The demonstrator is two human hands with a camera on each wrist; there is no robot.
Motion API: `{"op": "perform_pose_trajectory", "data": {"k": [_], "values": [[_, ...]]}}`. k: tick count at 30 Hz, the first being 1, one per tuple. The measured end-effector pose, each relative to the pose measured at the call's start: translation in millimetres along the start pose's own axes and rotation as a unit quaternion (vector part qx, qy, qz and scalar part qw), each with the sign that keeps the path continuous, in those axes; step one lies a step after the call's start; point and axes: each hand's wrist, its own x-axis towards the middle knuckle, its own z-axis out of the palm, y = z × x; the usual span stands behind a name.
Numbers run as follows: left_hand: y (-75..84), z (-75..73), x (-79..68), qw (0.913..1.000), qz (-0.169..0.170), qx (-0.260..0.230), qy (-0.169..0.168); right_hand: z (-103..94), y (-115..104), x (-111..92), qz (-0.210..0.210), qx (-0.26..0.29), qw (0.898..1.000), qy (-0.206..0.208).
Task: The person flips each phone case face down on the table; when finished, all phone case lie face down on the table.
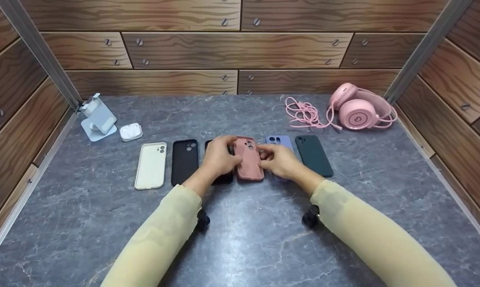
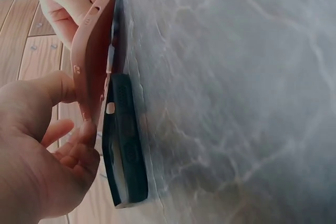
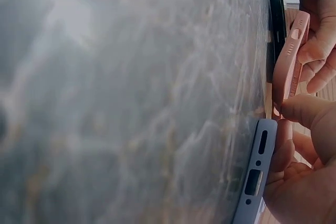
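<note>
Both hands hold a pink phone case [image 1: 249,161] by its two long sides, its hollow inside facing up. My left hand [image 1: 220,154] pinches the left edge between thumb and fingers; in the left wrist view the pink case [image 2: 90,51] is tilted and raised off the table. My right hand [image 1: 279,160] pinches the right edge, seen also in the right wrist view beside the case [image 3: 287,69]. Under the left hand lies a dark phone case [image 1: 223,179], mostly covered. A lavender phone case [image 1: 280,140] lies partly hidden beneath the right hand.
Left in the row are a cream phone case [image 1: 150,167] and a black phone case [image 1: 185,161]; a dark green phone case [image 1: 314,156] lies right. Behind stand a pale blue folding stand [image 1: 100,119], a white earbud case [image 1: 131,131] and pink headphones [image 1: 359,109] with a coiled cable [image 1: 306,114].
</note>
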Motion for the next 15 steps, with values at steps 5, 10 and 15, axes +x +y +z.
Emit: {"op": "perform_pose_trajectory", "data": {"k": [5, 10, 15], "values": [[3.4, 1.1, -1.5, 0.9997, 0.013, -0.005, 0.018, 0.4, 0.8, 0.4, 0.004, -0.001, 1.0, -0.001], [6.1, 3.1, -3.8, 0.9991, 0.012, -0.031, 0.028, 1.4, 2.7, 0.4, -0.011, 0.002, 1.0, 0.004], [8.8, 5.1, -5.4, 0.9949, -0.008, -0.096, 0.029, 1.3, 3.5, 0.2, -0.014, 0.008, 1.0, 0.006]]}}
